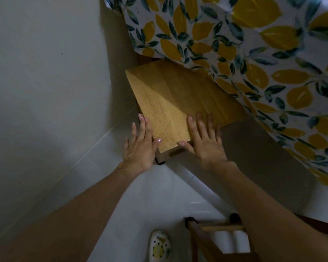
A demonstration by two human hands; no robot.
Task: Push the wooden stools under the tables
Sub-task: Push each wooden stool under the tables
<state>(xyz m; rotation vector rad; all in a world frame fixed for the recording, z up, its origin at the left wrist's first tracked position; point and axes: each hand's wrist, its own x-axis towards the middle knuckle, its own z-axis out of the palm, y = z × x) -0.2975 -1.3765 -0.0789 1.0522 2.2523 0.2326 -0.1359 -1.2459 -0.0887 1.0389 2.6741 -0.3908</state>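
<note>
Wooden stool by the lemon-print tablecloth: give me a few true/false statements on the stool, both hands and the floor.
1. The wooden stool is partly under the lemon-print tablecloth. True.
2. The left hand and the right hand are both at the stool's near end. True.
3. The right hand's fingers are curled into a fist. False: they lie spread and flat on the seat.
4. The tablecloth is plain white. False: it shows yellow lemons and dark leaves.
5. A pale shoe shows on the floor near the bottom edge. True.
</note>
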